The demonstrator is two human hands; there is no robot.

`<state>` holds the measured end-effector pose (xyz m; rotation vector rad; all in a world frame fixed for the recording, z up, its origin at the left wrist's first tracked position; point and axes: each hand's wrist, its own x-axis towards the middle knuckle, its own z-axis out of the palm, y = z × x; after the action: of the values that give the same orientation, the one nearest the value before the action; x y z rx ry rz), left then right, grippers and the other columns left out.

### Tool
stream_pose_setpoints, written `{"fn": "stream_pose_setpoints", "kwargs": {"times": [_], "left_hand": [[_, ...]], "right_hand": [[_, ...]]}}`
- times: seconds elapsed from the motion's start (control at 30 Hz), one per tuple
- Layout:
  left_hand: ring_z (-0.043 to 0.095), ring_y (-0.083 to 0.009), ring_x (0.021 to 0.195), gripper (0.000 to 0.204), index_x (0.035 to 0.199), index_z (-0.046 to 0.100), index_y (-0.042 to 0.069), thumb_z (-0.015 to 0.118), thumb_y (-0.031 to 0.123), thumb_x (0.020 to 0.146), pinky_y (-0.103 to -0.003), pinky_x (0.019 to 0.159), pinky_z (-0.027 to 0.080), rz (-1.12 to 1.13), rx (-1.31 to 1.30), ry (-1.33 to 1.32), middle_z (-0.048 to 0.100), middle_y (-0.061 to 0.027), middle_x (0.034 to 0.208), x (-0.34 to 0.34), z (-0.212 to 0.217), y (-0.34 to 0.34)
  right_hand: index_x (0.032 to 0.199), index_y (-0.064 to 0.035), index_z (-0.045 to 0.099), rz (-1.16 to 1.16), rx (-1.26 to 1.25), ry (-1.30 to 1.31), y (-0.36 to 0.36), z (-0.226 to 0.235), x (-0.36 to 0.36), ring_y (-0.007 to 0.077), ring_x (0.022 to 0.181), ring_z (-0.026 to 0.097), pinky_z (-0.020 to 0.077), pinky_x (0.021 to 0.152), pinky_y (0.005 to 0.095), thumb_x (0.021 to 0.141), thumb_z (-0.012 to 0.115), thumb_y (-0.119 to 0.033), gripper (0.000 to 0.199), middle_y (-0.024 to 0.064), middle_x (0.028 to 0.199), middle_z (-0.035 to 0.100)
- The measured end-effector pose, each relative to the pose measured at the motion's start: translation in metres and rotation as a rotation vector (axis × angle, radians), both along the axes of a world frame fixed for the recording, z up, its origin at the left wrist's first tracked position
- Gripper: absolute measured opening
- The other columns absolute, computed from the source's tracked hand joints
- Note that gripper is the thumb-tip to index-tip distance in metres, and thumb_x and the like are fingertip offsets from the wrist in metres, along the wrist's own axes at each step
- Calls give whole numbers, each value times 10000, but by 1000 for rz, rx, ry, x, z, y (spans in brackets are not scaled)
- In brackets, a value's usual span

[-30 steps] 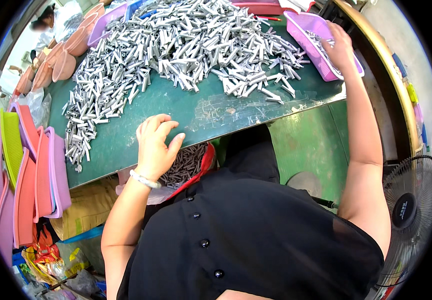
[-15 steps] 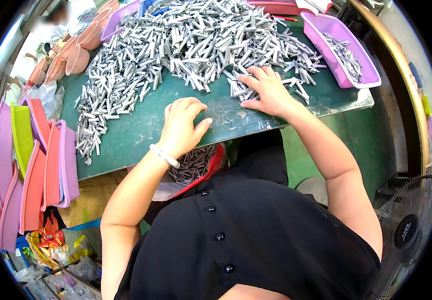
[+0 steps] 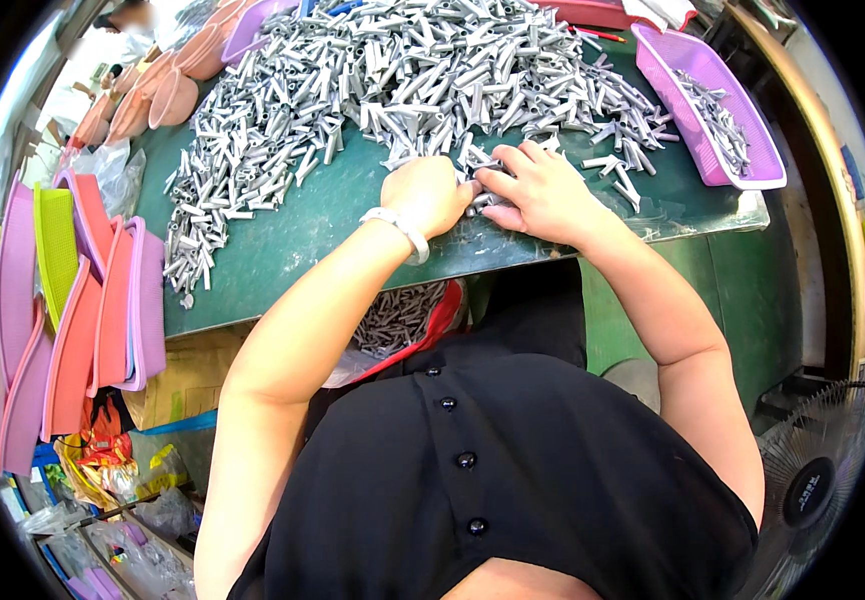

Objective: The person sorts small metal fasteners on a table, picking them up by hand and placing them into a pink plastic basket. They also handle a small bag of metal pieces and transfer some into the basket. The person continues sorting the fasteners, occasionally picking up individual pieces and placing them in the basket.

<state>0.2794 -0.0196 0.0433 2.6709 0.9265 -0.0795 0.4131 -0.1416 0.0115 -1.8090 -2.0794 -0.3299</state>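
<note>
We have single head view, fisheye, worn on head, looking steeply down over own black-shirted torso at green table (image 3: 282,250). Table sits close, upper half of frame; far edge near top rim. Edges bend toward rim. Fan (image 3: 814,480) right of table, lower. No second view.

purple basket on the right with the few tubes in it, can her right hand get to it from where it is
Probably yes: the right hand rests on the tube pile, and only loose tubes on the green table lie between it and the open-topped purple basket.
</note>
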Motion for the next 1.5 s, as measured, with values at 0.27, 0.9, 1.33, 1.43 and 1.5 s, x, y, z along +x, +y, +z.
{"fn": "stream_pose_setpoints", "kwargs": {"times": [0.27, 0.9, 1.33, 1.43, 1.5], "left_hand": [[593, -258, 614, 321, 728, 610, 18, 689, 329, 708, -376, 604, 459, 39, -45, -182, 611, -129, 665, -3, -15, 12], [498, -172, 521, 237, 697, 564, 41, 785, 83, 624, -266, 458, 385, -342, 297, -946, 541, -57, 641, -114, 21, -9], [501, -163, 520, 241, 695, 563, 37, 790, 71, 620, -259, 470, 398, -292, 322, -996, 548, -55, 644, -157, 18, -8], [499, -155, 527, 231, 699, 567, 35, 786, 71, 633, -247, 487, 399, -269, 273, -970, 547, -53, 649, -149, 23, -10], [492, -104, 548, 206, 713, 572, 27, 768, 72, 672, -223, 502, 387, -191, 137, -948, 552, -33, 660, -137, 20, -9]], "right_hand": [[968, -146, 571, -33, 37, -126, 4, -5, -2, 255, 850, 489, 410, 732, 392, 714, 655, -384, 358, 62, 920, 505], [1015, -137, 594, -87, 42, -74, 7, -6, -15, 270, 895, 506, 427, 766, 385, 742, 653, -279, 314, 85, 1058, 529], [892, -113, 630, -29, 182, -29, 11, -4, -13, 254, 775, 529, 457, 662, 355, 712, 686, -241, 227, 80, 949, 578], [854, -110, 626, -65, 215, 45, 7, -7, -11, 266, 797, 542, 463, 677, 369, 713, 679, -258, 211, 88, 920, 582], [863, -101, 622, -89, 207, 71, 8, -13, -10, 279, 823, 551, 469, 695, 377, 705, 683, -258, 231, 90, 934, 585]]}}
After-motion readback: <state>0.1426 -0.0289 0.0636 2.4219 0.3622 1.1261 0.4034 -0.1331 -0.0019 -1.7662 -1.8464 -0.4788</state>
